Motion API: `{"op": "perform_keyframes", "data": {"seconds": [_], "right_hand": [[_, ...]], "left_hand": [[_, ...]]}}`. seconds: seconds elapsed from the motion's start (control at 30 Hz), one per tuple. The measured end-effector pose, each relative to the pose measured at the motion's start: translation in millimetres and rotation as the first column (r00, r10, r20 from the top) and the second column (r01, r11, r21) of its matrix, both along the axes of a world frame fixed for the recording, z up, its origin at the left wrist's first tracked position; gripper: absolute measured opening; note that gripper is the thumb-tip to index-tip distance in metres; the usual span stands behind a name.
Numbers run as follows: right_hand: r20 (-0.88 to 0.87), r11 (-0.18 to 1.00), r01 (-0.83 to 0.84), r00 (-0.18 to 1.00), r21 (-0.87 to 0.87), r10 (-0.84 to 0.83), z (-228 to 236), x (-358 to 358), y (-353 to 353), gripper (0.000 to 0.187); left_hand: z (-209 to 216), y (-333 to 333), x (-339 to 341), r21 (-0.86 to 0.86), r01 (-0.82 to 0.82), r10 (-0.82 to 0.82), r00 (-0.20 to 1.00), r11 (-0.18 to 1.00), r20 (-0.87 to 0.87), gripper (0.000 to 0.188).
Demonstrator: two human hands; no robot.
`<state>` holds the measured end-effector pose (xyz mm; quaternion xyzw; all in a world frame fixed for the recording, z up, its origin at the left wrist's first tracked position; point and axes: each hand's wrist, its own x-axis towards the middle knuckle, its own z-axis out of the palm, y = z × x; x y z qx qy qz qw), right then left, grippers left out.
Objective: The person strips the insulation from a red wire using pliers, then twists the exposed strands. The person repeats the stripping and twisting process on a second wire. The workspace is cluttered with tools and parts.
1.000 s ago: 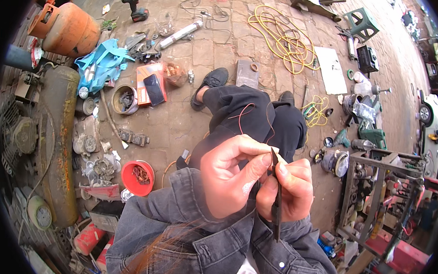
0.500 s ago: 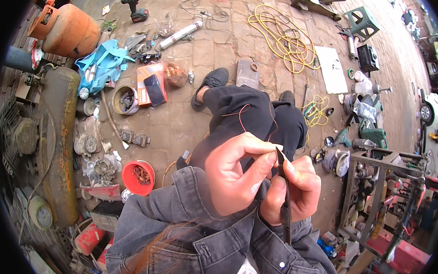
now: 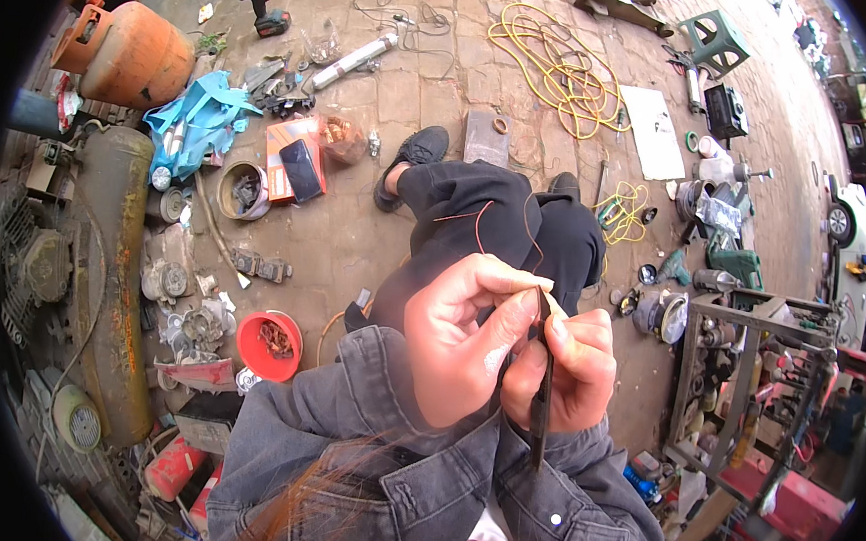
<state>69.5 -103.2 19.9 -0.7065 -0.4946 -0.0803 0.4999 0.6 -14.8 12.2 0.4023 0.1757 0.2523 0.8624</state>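
Above my lap my left hand (image 3: 457, 336) is closed in a pinch on a thin reddish copper wire (image 3: 479, 232). The wire's loose ends curl out over my dark trousers (image 3: 456, 212). Close against it, my right hand (image 3: 578, 369) grips a narrow dark blade (image 3: 541, 416) between thumb and fingers. Its pointed tip meets the left thumb and fingertip, where the wire is pinched. The exact contact between blade and wire is hidden by the fingertips.
To the left stand a red bucket (image 3: 254, 347), an orange gas cylinder (image 3: 139, 56) and a phone on an orange box (image 3: 282, 142). A yellow cable (image 3: 526, 48) lies coiled ahead. At right is a metal frame rack (image 3: 747, 320) with tools.
My right hand and the blade have shifted a little left, and the blade stands more upright. My left hand keeps its pinch nearly in place.
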Motion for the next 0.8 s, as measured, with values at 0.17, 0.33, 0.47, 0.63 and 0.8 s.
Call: {"op": "perform_keyframes", "data": {"seconds": [0.17, 0.33, 0.47, 0.63, 0.8], "right_hand": [[0.002, 1.000, 0.011, 1.000, 0.005, -0.011, -2.2, -2.0, -0.4, 0.033], [-0.002, 1.000, -0.009, 1.000, 0.010, 0.009, -9.3, -0.3, -5.8, 0.030], [-0.144, 0.983, 0.079, 0.988, 0.164, -0.055, -13.8, -3.8, -6.3, 0.021], [-0.123, 0.992, 0.130, 0.984, 0.005, -0.128, -9.6, 3.7, -8.6, 0.016], [-0.178, 0.989, 0.144, 0.974, 0.027, -0.137, -14.7, 2.3, -3.8, 0.021]], "left_hand": [[-1.7, -1.9, 0.8, -0.034, 0.006, -0.006, 1.000, 0.999, 0.012, 0.010], [-5.6, -1.5, 3.6, -0.112, 0.007, -0.005, 1.000, 0.994, 0.023, 0.011], [-7.7, -0.1, 5.0, -0.060, -0.031, 0.035, 0.998, 0.998, 0.050, 0.013], [-9.9, 2.3, 6.5, 0.053, -0.070, 0.069, 0.997, 0.996, 0.018, 0.012], [-14.9, 6.7, 12.1, 0.336, -0.165, 0.153, 0.986, 0.927, 0.060, 0.013]]}}
